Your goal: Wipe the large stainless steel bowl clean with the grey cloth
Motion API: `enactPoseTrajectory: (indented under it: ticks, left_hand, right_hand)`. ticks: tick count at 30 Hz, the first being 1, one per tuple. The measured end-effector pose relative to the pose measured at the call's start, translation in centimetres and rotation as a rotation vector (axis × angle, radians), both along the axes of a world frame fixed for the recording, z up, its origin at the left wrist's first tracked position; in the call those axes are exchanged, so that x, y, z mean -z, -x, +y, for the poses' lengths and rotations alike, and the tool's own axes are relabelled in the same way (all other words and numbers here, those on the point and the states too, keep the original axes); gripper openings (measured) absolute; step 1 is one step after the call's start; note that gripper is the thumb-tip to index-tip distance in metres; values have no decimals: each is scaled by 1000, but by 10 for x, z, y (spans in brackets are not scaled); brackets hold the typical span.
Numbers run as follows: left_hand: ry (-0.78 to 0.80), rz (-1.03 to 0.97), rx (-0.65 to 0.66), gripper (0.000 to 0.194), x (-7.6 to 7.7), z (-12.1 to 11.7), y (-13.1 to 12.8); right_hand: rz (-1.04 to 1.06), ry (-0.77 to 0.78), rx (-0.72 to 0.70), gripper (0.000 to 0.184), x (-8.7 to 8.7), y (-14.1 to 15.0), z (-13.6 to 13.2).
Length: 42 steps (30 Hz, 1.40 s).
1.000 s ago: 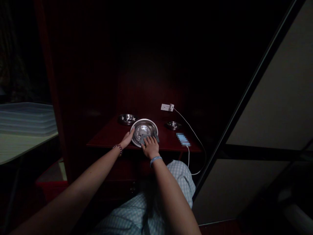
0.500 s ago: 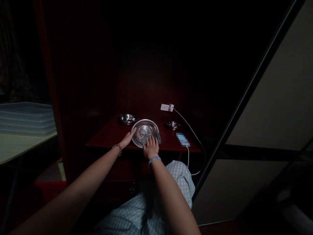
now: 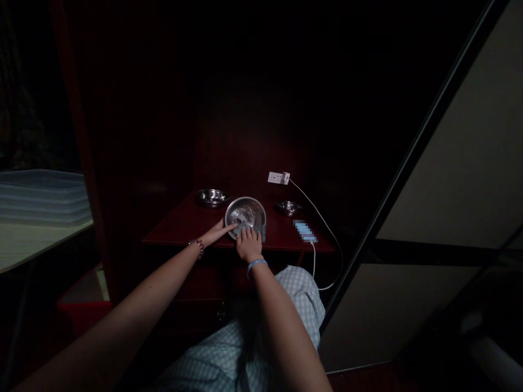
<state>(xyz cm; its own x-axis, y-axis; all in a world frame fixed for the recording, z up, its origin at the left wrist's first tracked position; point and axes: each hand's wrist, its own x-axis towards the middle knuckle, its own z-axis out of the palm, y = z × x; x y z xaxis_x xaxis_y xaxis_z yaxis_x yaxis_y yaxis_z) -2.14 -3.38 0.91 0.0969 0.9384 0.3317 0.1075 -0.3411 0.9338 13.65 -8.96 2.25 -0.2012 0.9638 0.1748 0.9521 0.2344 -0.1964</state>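
A round steel plate (image 3: 247,209) is tilted up on a dark red shelf (image 3: 180,228). My left hand (image 3: 218,232) grips its near left rim with the fingers curled round it. My right hand (image 3: 247,244) presses a grey cloth (image 3: 252,233) flat against the plate's lower edge. A beaded bracelet is on my left wrist and a blue band on my right.
Two small steel bowls (image 3: 211,196) (image 3: 289,207) stand left and right behind the plate. A phone (image 3: 304,230) lies at the right, its white cable running to a wall socket (image 3: 278,177). A pale table (image 3: 24,239) is at left, a sliding door panel (image 3: 457,179) at right.
The plate has been tipped up from lying flatter, and looks smaller. My left hand has slid right along its rim. My right hand with the cloth stays at the lower edge.
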Motion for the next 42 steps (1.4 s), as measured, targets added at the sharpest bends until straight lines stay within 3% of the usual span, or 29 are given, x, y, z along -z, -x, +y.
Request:
enactPoseTrajectory:
  ticks: [4,8,17,24,38,42]
  left_hand:
    - [-23,23,86,89,3,0,-4]
    - [-5,31,125,86,6,2,-3]
    - [50,-35,-21,82,1,5,-1]
    - [52,5,-101,82,2,9,1]
    - [24,-49,-90,76,11,22,4]
    - [26,-49,-75,73,12,23,3]
  right_hand:
    - [29,10,-14,59,-1,2,-1]
    - [47,31,-25,60,-3,4,-2]
    - [128,116,-192,65,-12,7,-3]
    - [58,-12,-268,59,-6,2,-2]
    - [-209,-241,-27,56,7,-11,11]
    - [-191,-276,22,56,13,-12,17]
